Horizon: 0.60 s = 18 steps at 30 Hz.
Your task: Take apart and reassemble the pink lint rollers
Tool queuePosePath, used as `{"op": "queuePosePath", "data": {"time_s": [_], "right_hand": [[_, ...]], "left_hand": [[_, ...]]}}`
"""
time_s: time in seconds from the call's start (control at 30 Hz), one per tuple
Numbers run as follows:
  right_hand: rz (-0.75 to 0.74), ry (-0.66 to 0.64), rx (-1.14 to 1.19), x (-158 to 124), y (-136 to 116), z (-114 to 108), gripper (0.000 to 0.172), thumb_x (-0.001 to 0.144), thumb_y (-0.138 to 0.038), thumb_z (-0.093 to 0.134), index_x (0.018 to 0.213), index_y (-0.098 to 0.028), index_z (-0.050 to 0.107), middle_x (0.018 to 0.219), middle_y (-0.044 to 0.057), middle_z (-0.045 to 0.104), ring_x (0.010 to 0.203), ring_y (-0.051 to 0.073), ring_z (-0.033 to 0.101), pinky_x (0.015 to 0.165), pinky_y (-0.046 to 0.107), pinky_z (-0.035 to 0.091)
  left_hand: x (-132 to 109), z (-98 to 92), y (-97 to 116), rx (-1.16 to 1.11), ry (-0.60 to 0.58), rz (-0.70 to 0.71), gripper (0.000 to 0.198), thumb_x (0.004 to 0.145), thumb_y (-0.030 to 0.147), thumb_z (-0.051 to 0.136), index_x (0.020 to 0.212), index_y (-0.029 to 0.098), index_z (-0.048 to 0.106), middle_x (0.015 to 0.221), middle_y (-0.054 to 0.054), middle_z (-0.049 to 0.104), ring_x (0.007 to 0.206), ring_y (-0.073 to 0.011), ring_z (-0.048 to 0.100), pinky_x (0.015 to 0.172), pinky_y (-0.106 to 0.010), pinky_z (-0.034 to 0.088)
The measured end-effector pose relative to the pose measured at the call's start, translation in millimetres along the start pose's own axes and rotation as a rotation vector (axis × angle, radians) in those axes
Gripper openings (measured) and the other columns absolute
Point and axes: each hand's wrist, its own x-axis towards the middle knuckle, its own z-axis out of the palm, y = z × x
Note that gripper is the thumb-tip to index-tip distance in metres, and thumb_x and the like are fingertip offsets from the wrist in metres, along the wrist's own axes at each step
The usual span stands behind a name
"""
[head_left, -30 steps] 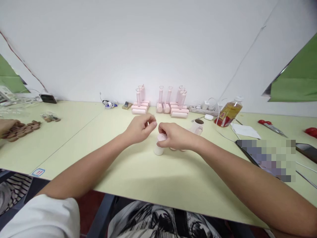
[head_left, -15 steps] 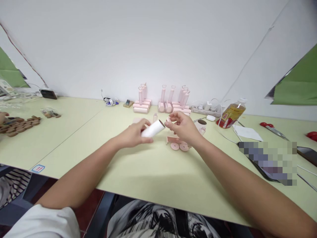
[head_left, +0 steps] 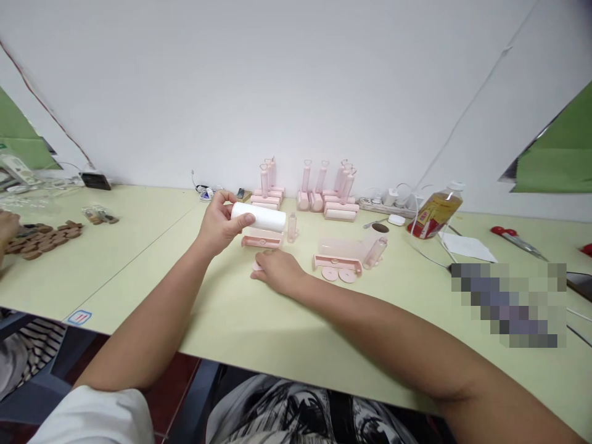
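Observation:
My left hand (head_left: pixel 218 225) is closed around a white lint roller refill (head_left: pixel 268 219), held tilted slightly above the table. Below it lies a pink lint roller frame (head_left: pixel 261 241) with a translucent cover behind it; a clear pink handle (head_left: pixel 292 228) stands to its right. My right hand (head_left: pixel 281 271) is low at the table in front of that frame, its fingers closed on a pink disc (head_left: pixel 256 266), partly hidden. Farther right are a second pink frame (head_left: pixel 337 264), two pink discs (head_left: pixel 330 274) and a leaning clear pink handle (head_left: pixel 375 253).
Several assembled pink lint rollers (head_left: pixel 342 200) stand along the wall. Another white roll (head_left: pixel 380 229) is at right, near a power strip (head_left: pixel 395 209), a bottle (head_left: pixel 435 213), cables and scissors (head_left: pixel 518 239). At far left, a co-worker's hand (head_left: pixel 8 227) is beside brown pieces (head_left: pixel 46 239).
My left hand has moved left and raised the roll, turning it nearly level. My right hand has left the roll's end and come down leftward to the pink disc on the table.

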Motion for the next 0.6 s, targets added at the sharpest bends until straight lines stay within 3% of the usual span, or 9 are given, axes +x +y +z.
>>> {"op": "queuePosePath", "data": {"time_s": [0.17,0.23,0.33,0.4,0.5,0.6], "right_hand": [[-0.015,0.075,0.109,-7,4,2,0.025,0.086,-0.041,0.062,0.097,-0.018,0.062,0.105,0.012,0.066,0.097,0.027,0.060,0.072,0.034,0.045],[0.019,0.192,0.338,-17,4,-3,0.035,0.084,-0.044,0.065,0.110,-0.020,0.058,0.107,0.010,0.065,0.087,0.022,0.061,0.070,0.033,0.047],[0.054,0.391,0.808,-32,1,-15,0.057,0.078,-0.049,0.071,0.123,-0.026,0.045,0.104,0.004,0.061,0.063,0.012,0.053,0.055,0.028,0.045],[0.022,0.525,1.058,-39,-2,-24,0.067,0.076,-0.049,0.073,0.128,-0.030,0.036,0.105,0.002,0.058,0.060,0.010,0.050,0.049,0.025,0.044],[0.018,0.617,1.199,-43,-3,-34,0.062,0.076,-0.048,0.072,0.124,-0.030,0.037,0.098,0.000,0.055,0.061,0.010,0.052,0.048,0.024,0.047],[0.052,0.627,1.156,-43,1,-43,0.054,0.077,-0.049,0.071,0.119,-0.027,0.045,0.090,-0.001,0.053,0.064,0.011,0.054,0.051,0.027,0.052]], "left_hand": [[-2,3.6,-1,-0.072,-0.005,0.066,0.063,0.056,0.059,0.081,0.089,0.023,0.042,0.052,0.010,0.048,0.036,-0.0066,0.043,0.034,-0.019,0.035],[-5,8.0,0,-0.087,-0.023,0.063,0.063,0.057,0.062,0.080,0.088,0.023,0.042,0.050,0.010,0.048,0.034,-0.0071,0.044,0.033,-0.018,0.034],[-11,16.6,2,-0.128,-0.084,0.030,0.064,0.059,0.065,0.077,0.088,0.023,0.040,0.048,0.011,0.047,0.032,-0.0084,0.046,0.031,-0.018,0.034],[-14,22.4,1,-0.152,-0.119,0.004,0.065,0.058,0.065,0.078,0.087,0.023,0.038,0.047,0.012,0.046,0.032,-0.0085,0.046,0.030,-0.018,0.033],[-18,30.7,0,-0.181,-0.147,-0.039,0.068,0.055,0.066,0.079,0.086,0.023,0.036,0.047,0.013,0.046,0.031,-0.0079,0.045,0.029,-0.017,0.032],[-21,39.2,-1,-0.249,-0.163,-0.135,0.068,0.058,0.073,0.072,0.085,0.023,0.036,0.047,0.012,0.045,0.032,-0.0082,0.045,0.029,-0.017,0.031]]}}
